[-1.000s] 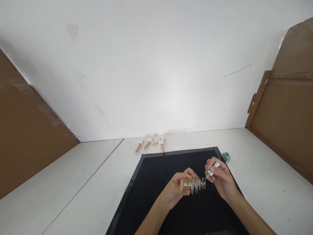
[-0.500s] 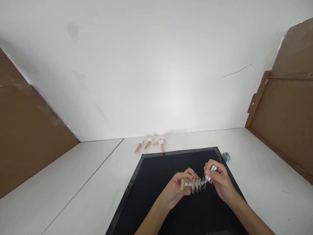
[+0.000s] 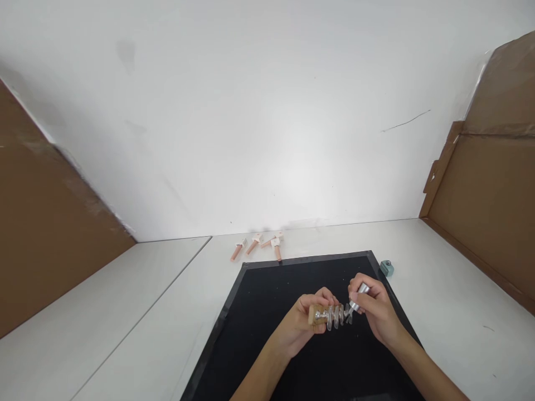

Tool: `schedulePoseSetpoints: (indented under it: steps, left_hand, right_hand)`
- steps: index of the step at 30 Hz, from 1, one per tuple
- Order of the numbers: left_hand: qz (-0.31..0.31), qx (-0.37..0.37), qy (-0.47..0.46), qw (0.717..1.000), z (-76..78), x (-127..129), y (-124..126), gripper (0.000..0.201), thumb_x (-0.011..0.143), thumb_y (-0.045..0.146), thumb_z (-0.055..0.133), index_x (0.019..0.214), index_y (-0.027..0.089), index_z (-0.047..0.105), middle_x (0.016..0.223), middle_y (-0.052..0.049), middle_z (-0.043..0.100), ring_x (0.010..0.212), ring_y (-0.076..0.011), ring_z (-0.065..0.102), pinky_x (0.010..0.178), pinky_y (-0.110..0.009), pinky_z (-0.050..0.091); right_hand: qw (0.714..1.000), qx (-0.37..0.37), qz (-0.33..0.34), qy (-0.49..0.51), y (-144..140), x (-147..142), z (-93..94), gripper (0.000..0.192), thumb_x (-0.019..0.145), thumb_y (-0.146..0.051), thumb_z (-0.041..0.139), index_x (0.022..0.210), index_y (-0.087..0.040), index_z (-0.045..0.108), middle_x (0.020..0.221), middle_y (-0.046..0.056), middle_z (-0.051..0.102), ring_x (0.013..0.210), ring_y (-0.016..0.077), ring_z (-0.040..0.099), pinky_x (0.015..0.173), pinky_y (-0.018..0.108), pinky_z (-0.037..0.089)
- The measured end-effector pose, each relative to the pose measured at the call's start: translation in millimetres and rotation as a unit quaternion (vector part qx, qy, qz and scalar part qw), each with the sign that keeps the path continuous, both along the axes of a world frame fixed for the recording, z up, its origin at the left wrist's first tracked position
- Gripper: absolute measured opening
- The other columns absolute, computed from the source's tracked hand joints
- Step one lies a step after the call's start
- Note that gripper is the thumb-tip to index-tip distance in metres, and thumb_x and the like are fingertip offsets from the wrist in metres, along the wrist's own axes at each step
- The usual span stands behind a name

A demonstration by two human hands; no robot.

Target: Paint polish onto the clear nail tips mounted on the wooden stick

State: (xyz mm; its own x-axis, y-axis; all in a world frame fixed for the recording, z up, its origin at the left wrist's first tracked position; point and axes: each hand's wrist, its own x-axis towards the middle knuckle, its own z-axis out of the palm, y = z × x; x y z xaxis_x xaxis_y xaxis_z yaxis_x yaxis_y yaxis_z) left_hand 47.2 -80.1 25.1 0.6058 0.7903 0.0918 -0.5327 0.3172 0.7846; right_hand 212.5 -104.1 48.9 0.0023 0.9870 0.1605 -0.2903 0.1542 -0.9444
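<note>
My left hand [image 3: 307,314] is closed around a small wooden block [image 3: 313,315] with a row of clear nail tips [image 3: 335,317] mounted along it. It is held above the black mat. My right hand [image 3: 371,303] pinches a nail polish brush by its silver cap [image 3: 360,297], which slants down to the left. The brush end meets the nail tips at the right end of the row. Whether the bristles touch a tip is too small to tell. A small teal nail polish bottle [image 3: 387,268] stands uncapped beside the mat, beyond my right hand.
Several small pieces with pink stems and white square ends, one pink-and-white piece [image 3: 276,249] among them, lie behind the black mat [image 3: 259,312]. A white wall [image 3: 267,111] rises behind the white table [image 3: 137,312]. Cardboard panels flank the left [image 3: 50,211] and right [image 3: 489,184].
The silver cap in my right hand has tilted and turned slightly, with its top a little lower and further left. My left hand and the wooden block have barely moved.
</note>
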Motion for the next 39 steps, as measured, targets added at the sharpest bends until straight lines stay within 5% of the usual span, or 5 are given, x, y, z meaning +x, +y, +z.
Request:
schedulePoseSetpoints:
  steps: [24,39]
  left_hand:
    - [-0.005,-0.004,-0.008,1.0,1.7,-2.8,-2.9,0.03,0.043,0.018,0.091,0.069,0.028,0.079,0.079,0.0,0.057,0.083,-0.0156,0.055,0.069,-0.026,0.039]
    - [0.001,-0.012,-0.02,1.0,2.2,-2.7,-2.0,0.032,0.041,0.02,0.092,0.069,0.026,0.079,0.078,0.0,0.056,0.082,-0.0148,0.058,0.071,-0.025,0.044]
  right_hand:
    - [0.998,-0.024,-0.059,0.011,0.0,-3.9,4.8,0.023,0.067,-0.027,0.07,0.054,-0.019,0.052,0.052,-0.007,0.037,0.043,0.0076,0.027,0.045,0.025,0.023]
    - [1.0,-0.015,-0.025,0.01,-1.5,-3.0,7.2,0.024,0.066,-0.031,0.071,0.054,-0.019,0.054,0.051,-0.006,0.04,0.043,0.0083,0.029,0.043,0.025,0.023]
